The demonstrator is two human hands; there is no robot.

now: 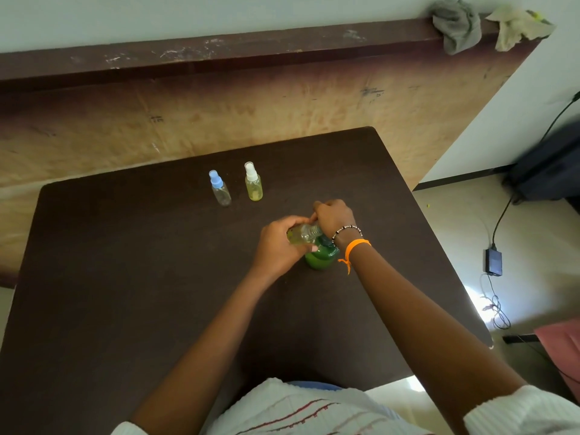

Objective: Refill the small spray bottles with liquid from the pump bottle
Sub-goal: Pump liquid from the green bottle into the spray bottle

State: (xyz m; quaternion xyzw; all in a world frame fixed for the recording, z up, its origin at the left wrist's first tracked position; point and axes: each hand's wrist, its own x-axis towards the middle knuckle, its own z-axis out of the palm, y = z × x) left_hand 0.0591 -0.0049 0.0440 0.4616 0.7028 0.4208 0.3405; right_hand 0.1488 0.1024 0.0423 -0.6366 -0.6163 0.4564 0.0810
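My left hand point(279, 243) grips a small clear spray bottle point(304, 233), tilted on its side with its threaded neck pointing right. My right hand point(332, 218) is curled at that neck, over the top of the green pump bottle point(321, 257), which stands on the dark table point(125, 277); its pump head is hidden by my wrist. Further back stand two small spray bottles: one with a blue cap point(219, 188), clear inside, and one with a white cap point(253, 182), holding yellowish liquid.
A wooden panel and ledge point(219, 58) rise behind the table, with two crumpled cloths point(458, 25) on the ledge's right end. To the right, on the floor, lie a power adapter with cables point(493, 262) and a dark bag point(549, 164).
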